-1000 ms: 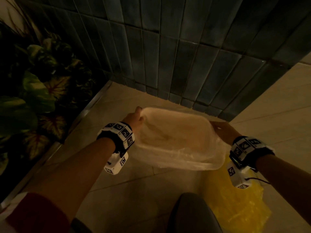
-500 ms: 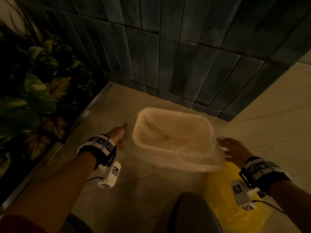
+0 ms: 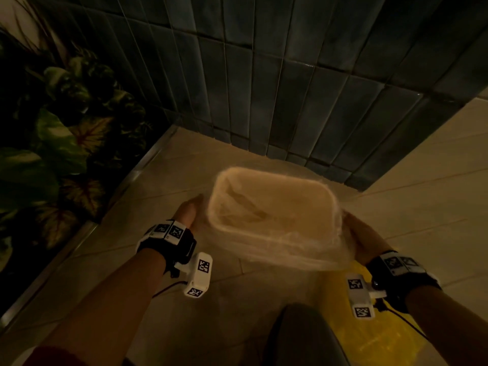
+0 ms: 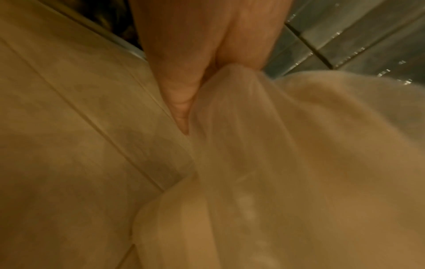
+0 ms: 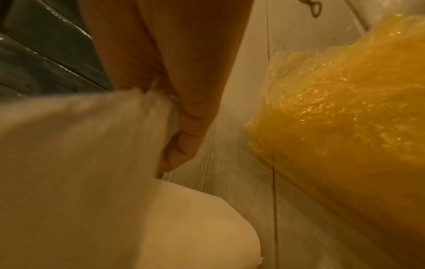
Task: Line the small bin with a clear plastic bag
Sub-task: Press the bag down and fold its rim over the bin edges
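A small cream bin (image 3: 327, 192) stands on the tiled floor close to the wall. The clear plastic bag (image 3: 290, 256) lines its inside and folds over the rim, hanging down the outer walls. My left hand (image 3: 188, 212) is at the bin's left side; in the left wrist view its fingers (image 4: 181, 87) pinch a fold of the bag (image 4: 253, 127). My right hand (image 3: 360, 233) is at the right side, where curled fingers (image 5: 184, 138) hold the bag's hanging edge (image 5: 80, 145). Bare bin wall (image 5: 184, 227) shows below that edge.
A crumpled yellow plastic bag (image 3: 369, 339) lies on the floor under my right wrist. The dark tiled wall (image 3: 264, 75) rises just behind the bin. Leafy plants (image 3: 52, 154) fill the left side behind a metal floor strip (image 3: 105, 207). My knee (image 3: 298, 336) is at the bottom.
One second ago both hands were at the bin's rim. They dropped away from it, and now they are back at its sides, holding the bag's overhang lower down.
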Action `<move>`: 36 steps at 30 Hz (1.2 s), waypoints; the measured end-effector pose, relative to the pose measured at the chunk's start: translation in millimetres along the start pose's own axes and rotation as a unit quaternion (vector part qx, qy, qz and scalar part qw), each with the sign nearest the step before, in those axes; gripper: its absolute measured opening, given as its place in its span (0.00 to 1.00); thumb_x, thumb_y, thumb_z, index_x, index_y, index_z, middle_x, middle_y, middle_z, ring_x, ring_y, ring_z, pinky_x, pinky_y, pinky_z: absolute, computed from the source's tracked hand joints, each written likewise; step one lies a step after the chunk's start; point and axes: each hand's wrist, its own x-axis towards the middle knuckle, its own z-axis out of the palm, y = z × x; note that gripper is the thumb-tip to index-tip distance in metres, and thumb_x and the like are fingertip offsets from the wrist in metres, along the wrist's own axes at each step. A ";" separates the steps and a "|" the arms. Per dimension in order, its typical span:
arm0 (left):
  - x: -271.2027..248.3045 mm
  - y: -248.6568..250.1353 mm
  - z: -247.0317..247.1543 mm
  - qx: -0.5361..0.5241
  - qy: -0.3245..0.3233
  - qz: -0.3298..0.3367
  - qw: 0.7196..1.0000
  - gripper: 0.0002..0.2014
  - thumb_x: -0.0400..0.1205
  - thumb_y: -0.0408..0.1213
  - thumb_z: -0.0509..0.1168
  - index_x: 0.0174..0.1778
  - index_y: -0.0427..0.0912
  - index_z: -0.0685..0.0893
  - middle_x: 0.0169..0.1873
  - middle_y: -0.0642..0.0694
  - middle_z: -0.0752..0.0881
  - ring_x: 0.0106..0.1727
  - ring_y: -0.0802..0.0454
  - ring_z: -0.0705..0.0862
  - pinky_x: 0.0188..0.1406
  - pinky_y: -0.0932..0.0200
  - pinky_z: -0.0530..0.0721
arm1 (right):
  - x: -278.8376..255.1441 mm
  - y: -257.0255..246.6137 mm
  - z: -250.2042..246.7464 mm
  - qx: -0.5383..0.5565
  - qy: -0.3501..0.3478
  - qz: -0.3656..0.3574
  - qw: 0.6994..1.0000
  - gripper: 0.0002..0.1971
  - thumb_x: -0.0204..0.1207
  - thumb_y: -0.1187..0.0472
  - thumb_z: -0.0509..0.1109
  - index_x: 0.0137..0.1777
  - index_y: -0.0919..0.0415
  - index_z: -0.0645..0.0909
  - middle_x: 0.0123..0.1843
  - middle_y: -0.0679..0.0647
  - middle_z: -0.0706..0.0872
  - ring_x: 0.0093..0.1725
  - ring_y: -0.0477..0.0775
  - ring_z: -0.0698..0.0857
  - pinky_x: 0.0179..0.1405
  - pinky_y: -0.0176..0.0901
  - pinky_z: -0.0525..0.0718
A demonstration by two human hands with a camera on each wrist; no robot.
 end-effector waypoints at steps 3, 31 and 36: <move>-23.8 9.1 5.3 0.084 0.038 0.030 0.995 0.21 0.77 0.47 0.66 0.58 0.35 0.85 0.54 0.34 0.86 0.49 0.42 0.83 0.50 0.53 0.80 | -0.2 -0.4 0.3 -0.079 0.047 -0.051 0.994 0.09 0.79 0.68 0.63 0.54 0.60 0.84 0.50 0.62 0.86 0.46 0.62 0.84 0.39 0.49 0.87; -41.1 -36.4 -16.8 -0.177 -0.046 -0.052 0.982 0.13 0.84 0.40 0.51 0.36 0.45 0.77 0.46 0.44 0.84 0.47 0.47 0.81 0.54 0.50 0.75 | -21.7 36.2 -17.3 0.082 0.024 0.023 0.996 0.18 0.82 0.60 0.56 0.69 0.62 0.74 0.53 0.58 0.82 0.51 0.59 0.82 0.44 0.53 0.85; -41.1 -34.7 -9.1 -0.120 0.046 0.040 0.991 0.08 0.79 0.27 0.65 0.39 0.43 0.84 0.34 0.43 0.87 0.38 0.48 0.83 0.36 0.57 0.82 | -13.0 31.7 -9.3 -0.005 0.074 -0.031 0.997 0.07 0.79 0.69 0.62 0.50 0.62 0.81 0.48 0.59 0.85 0.47 0.59 0.84 0.32 0.44 0.89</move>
